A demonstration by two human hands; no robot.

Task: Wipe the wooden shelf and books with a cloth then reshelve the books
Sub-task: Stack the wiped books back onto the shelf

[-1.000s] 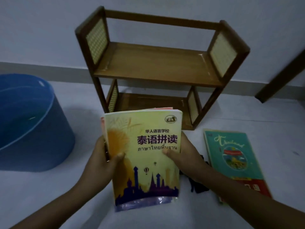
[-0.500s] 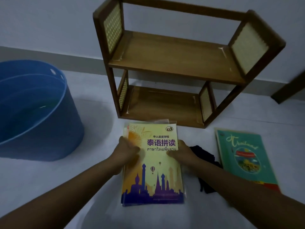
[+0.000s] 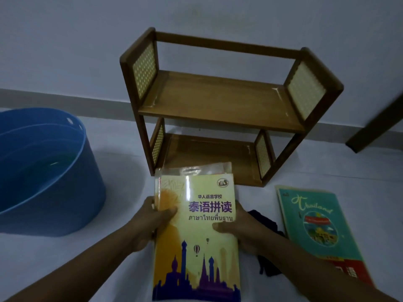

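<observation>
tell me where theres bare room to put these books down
Both boards of the wooden shelf lie bare. Floor is free between the blue tub and the shelf. It is crowded to the right: dark cloth and teal book beside the yellow book.

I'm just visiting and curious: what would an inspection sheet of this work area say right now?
Surface: pale floor, dimly lit.
Job's things: wooden shelf, both boards bare; yellow book atop a small stack, gripped at both side edges; teal book lying flat on the floor to the right; dark cloth on the floor, partly hidden by the right arm.
Clutter: blue tub on the left; contents unclear.
Grippers: left hand and right hand hold the stack, thumbs on the cover.
Cables: nothing seen.
Surroundings: plain wall; dark wooden piece at far right.
</observation>
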